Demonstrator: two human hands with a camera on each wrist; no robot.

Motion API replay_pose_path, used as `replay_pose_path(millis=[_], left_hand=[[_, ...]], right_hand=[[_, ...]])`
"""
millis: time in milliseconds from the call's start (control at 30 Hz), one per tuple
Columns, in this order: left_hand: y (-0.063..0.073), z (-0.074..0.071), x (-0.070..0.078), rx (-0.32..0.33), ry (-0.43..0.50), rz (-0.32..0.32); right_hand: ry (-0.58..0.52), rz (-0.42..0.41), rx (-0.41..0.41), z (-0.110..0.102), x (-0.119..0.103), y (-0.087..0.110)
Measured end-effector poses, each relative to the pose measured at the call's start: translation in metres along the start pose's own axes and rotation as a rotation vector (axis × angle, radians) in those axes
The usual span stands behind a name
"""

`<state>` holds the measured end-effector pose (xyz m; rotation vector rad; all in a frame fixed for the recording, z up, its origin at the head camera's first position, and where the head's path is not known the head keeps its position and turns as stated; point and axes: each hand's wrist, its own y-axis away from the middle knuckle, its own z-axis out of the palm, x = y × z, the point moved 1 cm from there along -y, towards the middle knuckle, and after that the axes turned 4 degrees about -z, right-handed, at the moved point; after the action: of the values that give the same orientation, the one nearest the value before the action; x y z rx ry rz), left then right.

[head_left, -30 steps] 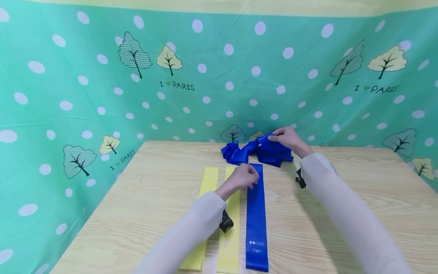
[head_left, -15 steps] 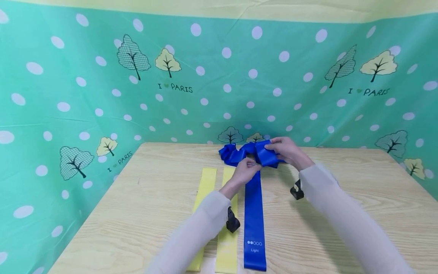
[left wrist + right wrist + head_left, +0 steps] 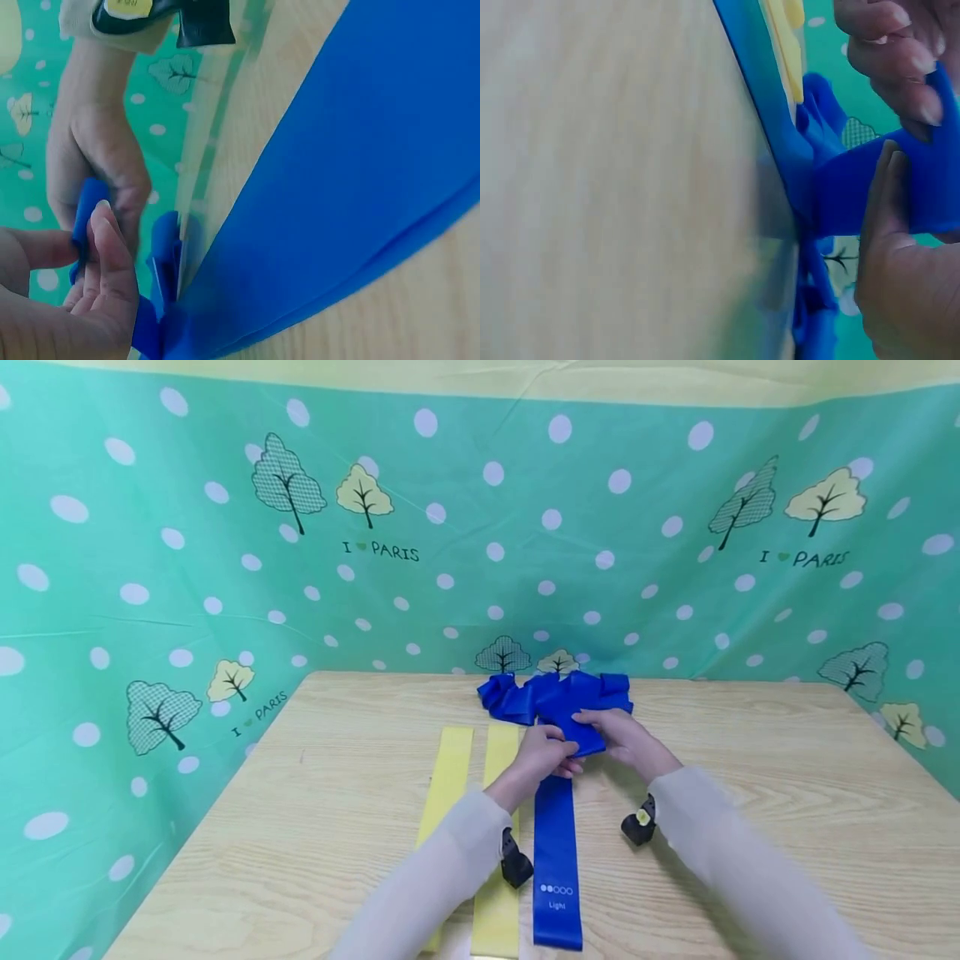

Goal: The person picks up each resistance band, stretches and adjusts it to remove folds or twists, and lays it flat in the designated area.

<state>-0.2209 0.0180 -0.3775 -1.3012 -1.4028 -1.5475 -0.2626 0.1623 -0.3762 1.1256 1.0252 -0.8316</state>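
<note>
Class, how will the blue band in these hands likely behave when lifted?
The blue band is probably floppy: it folds over between the left hand and right hand. It is likely light for its size, since it looks thin. Rolling seems unlikely, as its visible stretch is flat.

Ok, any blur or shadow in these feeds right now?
Head: flat blue band lettering readable, soft shadow beside the right sleeve; left wrist: table grain blurry; right wrist: grain smeared, held blue band nearly textureless.

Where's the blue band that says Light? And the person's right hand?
Blue band (image 3: pixel 557 858): head view, on its flat strip, above the writing.
Right hand (image 3: pixel 628 739): head view, on the part behind the thumb.
</note>
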Motion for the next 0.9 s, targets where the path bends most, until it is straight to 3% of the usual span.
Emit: replay_pose_path(millis=[233,467,767,900], left_hand=[[0.021,0.003,-0.002,-0.110,-0.107,-0.009],[0.040,0.003,-0.010,-0.217,-0.193,-0.015],[0.067,0.005,-0.010,-0.335,-0.265,-0.001],[0.075,0.003,-0.012,-0.358,-0.308,-0.004]], right_hand=[[-0.058,0.037,-0.015,0.000,0.003,-0.005],[-0.202,-0.002,0.057,-0.007,-0.015,-0.010],[-0.259,-0.009,0.025,-0.014,-0.036,-0.006],[-0.302,-0.023,0.036,-0.017,-0.042,-0.002]])
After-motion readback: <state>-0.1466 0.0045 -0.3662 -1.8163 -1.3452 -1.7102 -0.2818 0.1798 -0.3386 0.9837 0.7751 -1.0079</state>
